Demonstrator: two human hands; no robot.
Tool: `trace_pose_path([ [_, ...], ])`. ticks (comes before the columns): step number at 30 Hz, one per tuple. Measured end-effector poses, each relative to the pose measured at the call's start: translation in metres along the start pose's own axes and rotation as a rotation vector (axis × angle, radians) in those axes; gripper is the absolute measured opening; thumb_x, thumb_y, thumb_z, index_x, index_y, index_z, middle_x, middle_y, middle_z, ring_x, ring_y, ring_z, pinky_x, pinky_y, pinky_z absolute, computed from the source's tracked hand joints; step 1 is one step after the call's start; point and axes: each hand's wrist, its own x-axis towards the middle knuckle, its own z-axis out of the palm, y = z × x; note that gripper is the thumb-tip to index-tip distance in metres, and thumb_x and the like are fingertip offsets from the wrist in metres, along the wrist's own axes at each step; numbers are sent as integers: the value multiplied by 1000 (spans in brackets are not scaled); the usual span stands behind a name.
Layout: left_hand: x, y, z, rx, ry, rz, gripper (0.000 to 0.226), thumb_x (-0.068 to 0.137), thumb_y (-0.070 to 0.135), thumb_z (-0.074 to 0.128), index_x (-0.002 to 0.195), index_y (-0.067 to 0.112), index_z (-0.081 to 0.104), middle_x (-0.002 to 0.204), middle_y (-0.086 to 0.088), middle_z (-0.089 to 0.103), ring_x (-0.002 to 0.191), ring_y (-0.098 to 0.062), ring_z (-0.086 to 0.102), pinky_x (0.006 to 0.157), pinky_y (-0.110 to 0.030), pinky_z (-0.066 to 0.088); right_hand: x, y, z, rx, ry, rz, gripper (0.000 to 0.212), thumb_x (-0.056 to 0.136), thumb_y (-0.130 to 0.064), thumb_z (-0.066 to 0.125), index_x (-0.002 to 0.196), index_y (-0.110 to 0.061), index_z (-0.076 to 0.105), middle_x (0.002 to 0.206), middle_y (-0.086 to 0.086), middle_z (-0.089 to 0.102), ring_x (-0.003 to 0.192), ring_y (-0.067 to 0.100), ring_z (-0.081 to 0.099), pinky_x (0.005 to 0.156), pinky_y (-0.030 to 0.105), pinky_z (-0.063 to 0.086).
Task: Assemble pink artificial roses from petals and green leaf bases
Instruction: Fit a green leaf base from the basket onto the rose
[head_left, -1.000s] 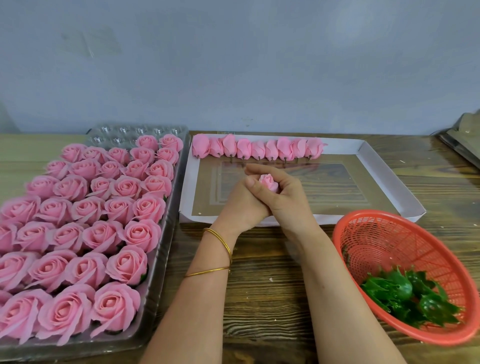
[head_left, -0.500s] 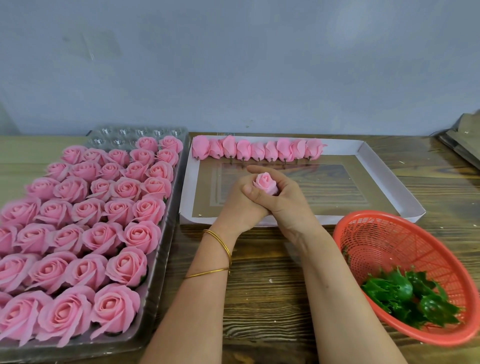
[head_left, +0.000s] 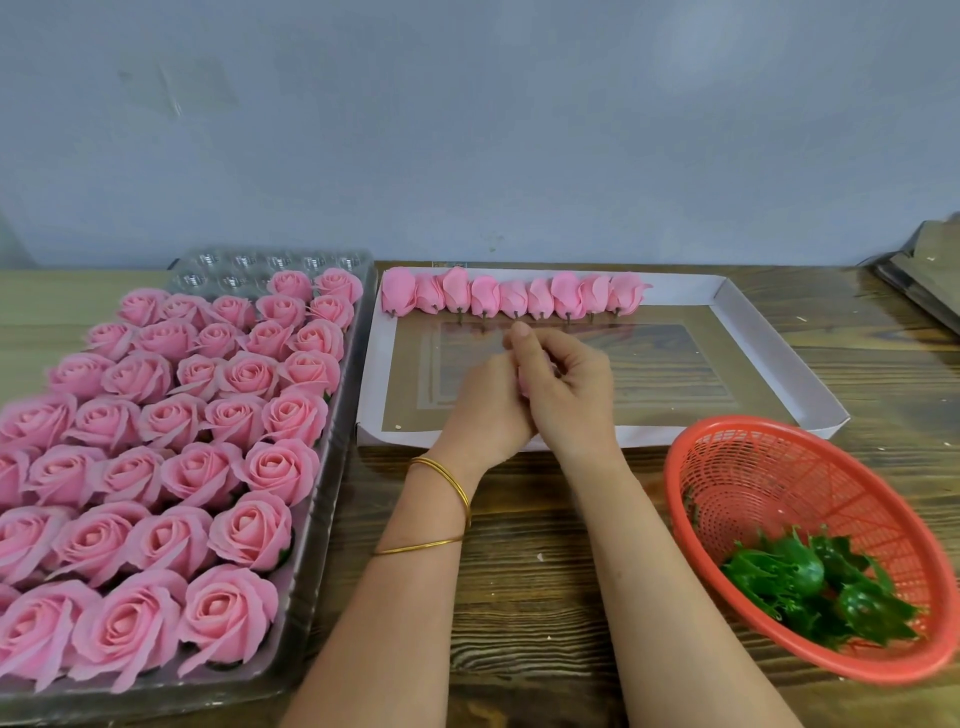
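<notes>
My left hand (head_left: 485, 410) and my right hand (head_left: 569, 389) are cupped together over the near part of the white tray (head_left: 779, 358). Between them they hold a small pink rose bud (head_left: 525, 383), of which only a sliver shows behind the right fingers. A row of closed pink buds (head_left: 511, 293) lies along the tray's far edge. Green leaf bases (head_left: 815, 587) sit in the red basket (head_left: 737, 467) at the right. Finished pink roses (head_left: 171, 452) fill the clear plastic tray (head_left: 311, 519) at the left.
The wooden table (head_left: 545, 571) carries everything; a grey wall rises behind it. Some dark flat sheets (head_left: 930, 270) lie at the far right edge. The clear tray's back row has a few unfilled cups (head_left: 249, 265).
My right fingers have closed over the bud, which showed plainly on top before and is now almost hidden. Both hands stay in the same place.
</notes>
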Motion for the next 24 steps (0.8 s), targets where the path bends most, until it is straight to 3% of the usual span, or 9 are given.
trace_pose_path([
  [2, -1, 1, 0, -28, 0, -14, 18, 98, 19, 53, 86, 13, 65, 81, -3, 69, 83, -22, 65, 69, -35, 54, 0, 4, 1, -46, 21, -40, 32, 94, -28, 58, 77, -4, 70, 63, 7, 63, 64, 19, 56, 61, 31, 44],
  [5, -1, 2, 0, -45, 31, -24, 21, 100, 25, 51, 95, 13, 67, 90, -7, 70, 88, -22, 65, 76, -38, 54, -1, 5, 3, -38, 13, -23, 17, 93, -26, 60, 81, -22, 70, 72, -13, 68, 73, 3, 62, 69, 23, 47],
  [8, -1, 4, 0, -56, 46, -37, 17, 98, 21, 53, 94, 12, 66, 91, -9, 70, 89, -23, 65, 76, -39, 55, 0, 3, 4, -5, -44, 13, 16, 93, -27, 61, 82, -36, 66, 76, -24, 68, 79, -5, 63, 74, 17, 48],
  [12, -1, 3, 0, -114, 71, -50, 18, 98, 20, 52, 83, 15, 61, 85, -8, 68, 84, -21, 65, 68, -34, 52, -2, -1, 1, 73, -126, 56, 13, 95, -25, 64, 87, -35, 67, 80, -20, 71, 81, -5, 65, 73, 14, 51],
  [17, 1, -1, 2, -76, 88, -37, 34, 99, 23, 48, 65, 30, 49, 65, 11, 53, 64, -1, 50, 51, -16, 35, -4, -5, -5, 126, -212, 133, 9, 95, -26, 64, 96, -21, 71, 91, 0, 75, 88, 6, 69, 80, 26, 56],
  [19, 1, -1, 2, -46, 89, -32, 37, 98, 21, 48, 63, 32, 47, 63, 12, 51, 61, 1, 48, 50, -9, 36, -5, -6, -6, 96, -231, 176, 16, 92, -30, 67, 103, -19, 71, 97, 0, 75, 94, 8, 69, 85, 28, 55],
  [22, 2, 1, 1, -21, 56, -24, 35, 94, 16, 54, 63, 31, 49, 62, 13, 52, 59, 2, 50, 52, -6, 38, -5, -5, -7, 67, -213, 249, 49, 78, -47, 74, 118, -20, 67, 113, -4, 70, 106, 4, 65, 93, 26, 52],
  [24, 1, 0, 0, -115, 48, -40, 22, 84, 13, 65, 69, 28, 59, 66, 10, 61, 63, 2, 59, 53, -9, 45, -1, -6, -9, 180, -165, 278, 41, 77, -45, 66, 113, -24, 68, 111, -8, 71, 103, 1, 65, 89, 18, 51],
])
